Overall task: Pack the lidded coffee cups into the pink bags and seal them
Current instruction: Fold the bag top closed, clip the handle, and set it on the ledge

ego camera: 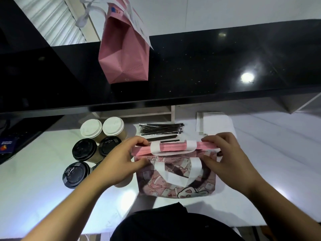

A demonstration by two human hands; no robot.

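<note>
Standing on a white table [34,197], a pink patterned bag [176,176] is pinched at its folded top edge by the curled fingers of the left hand [121,162] and the right hand [225,157]; its contents cannot be seen. Five lidded coffee cups [84,150] are counted just left of it, two with white lids and three with black, while a sixth is mostly hidden behind the left wrist. A second pink bag [124,56] is seen closed on the black counter [208,66] beyond, its top cut off, and black straws [160,131] are bundled behind the near bag.
</note>
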